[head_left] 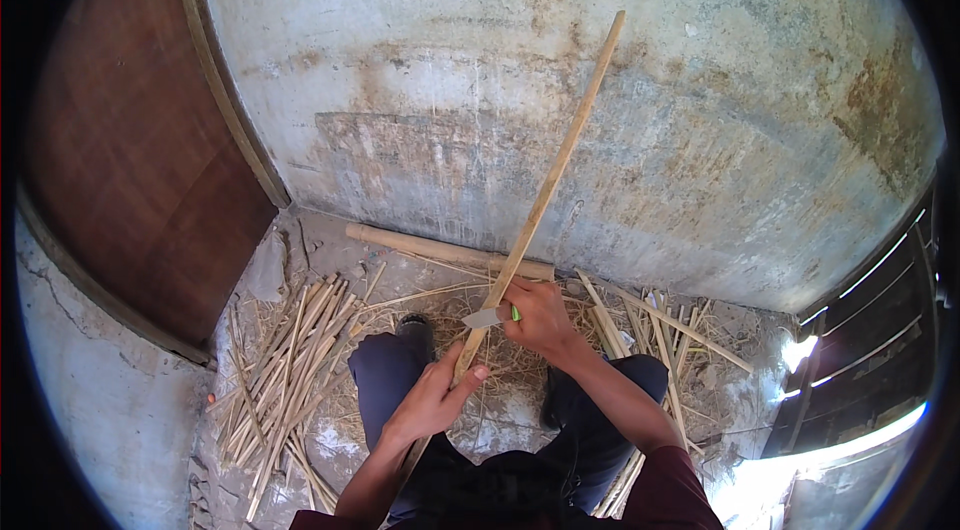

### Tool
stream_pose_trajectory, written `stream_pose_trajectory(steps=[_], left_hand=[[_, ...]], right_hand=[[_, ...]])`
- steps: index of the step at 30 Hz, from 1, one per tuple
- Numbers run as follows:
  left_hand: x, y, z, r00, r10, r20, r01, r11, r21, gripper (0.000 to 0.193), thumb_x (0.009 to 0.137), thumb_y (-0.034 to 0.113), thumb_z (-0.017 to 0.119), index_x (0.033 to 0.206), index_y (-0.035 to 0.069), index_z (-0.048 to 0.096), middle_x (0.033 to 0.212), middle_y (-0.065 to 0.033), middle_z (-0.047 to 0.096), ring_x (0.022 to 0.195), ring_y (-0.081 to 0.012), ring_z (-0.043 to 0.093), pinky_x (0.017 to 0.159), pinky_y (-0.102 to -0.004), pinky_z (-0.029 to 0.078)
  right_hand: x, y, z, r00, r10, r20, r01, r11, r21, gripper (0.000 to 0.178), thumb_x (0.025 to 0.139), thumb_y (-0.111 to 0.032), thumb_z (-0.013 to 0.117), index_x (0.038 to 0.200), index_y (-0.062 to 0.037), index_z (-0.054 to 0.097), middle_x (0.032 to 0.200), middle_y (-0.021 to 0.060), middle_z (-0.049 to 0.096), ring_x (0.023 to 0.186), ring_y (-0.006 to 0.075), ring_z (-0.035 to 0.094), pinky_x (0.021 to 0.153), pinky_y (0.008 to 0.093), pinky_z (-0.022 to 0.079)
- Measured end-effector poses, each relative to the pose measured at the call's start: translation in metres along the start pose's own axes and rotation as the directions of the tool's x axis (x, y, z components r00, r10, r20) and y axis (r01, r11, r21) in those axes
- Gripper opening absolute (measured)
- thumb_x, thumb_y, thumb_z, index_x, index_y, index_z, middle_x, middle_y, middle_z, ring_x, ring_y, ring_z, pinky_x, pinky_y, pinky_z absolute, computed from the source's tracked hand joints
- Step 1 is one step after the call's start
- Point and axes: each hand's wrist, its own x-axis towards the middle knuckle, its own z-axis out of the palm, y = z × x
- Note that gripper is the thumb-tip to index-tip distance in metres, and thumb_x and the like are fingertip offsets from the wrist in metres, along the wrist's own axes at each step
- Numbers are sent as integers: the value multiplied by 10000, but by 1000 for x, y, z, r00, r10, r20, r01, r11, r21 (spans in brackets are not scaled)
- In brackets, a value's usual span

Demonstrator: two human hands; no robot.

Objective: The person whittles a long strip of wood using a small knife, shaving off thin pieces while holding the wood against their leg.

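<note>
Matt wooden strip (553, 170), smooth metal knife blade (483, 318), rough-looking wall (700, 150).

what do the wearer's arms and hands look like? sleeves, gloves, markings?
Left hand and right hand: both bare, no gloves. Both forearms uncovered; no watch, bracelet or cable visible on them. Dark maroon fabric sleeves show at the lower edge, plain as far as visible; the left one is mostly cut off by the frame.

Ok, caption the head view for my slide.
Left hand grips a long pale strip while the right hand holds a knife across it, before a stained wall.
</note>
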Motion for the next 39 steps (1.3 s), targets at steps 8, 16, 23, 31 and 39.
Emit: stream_pose_trajectory(steps=[8,16,23,31,39], left_hand=[[-8,18,1,993,-60,-105,75,988,137,418,1087,269,609,1304,-86,567,799,-253,673,794,-418,694,766,-450,511],[-7,13,5,983,17,-181,20,980,199,460,1080,294,613,1313,-100,569,831,-288,693,824,-492,687,782,-508,515],[-9,19,9,979,-5,-204,44,981,187,434,1085,309,603,1263,-87,581,786,-272,681,782,-499,673,762,-532,506],[-31,15,14,984,-122,-132,145,972,185,368,1079,299,603,1200,-48,582,797,-290,667,832,-537,663,766,-566,489],[-39,9,14,972,-130,-194,181,945,274,428,1075,344,618,1265,-36,577,881,-300,687,863,-529,648,790,-566,495]], right_hand=[[-3,-7,2,997,71,10,-69,989,-127,178,765,-102,715,927,-50,665,787,99,647,666,342,688,584,452,535],[0,-11,-2,992,125,-19,-127,980,-151,241,715,-121,732,929,-65,638,814,100,646,695,354,687,610,478,536],[1,-15,-5,989,135,-56,-143,969,-201,270,688,-129,772,888,-73,600,827,99,643,708,360,687,608,473,535],[25,32,-36,897,186,-400,-266,951,-155,18,830,-5,638,836,-19,648,784,175,694,701,407,686,635,488,529],[25,34,-42,894,189,-407,-278,945,-171,18,849,-15,629,865,-13,637,812,186,695,716,430,678,649,504,524]])
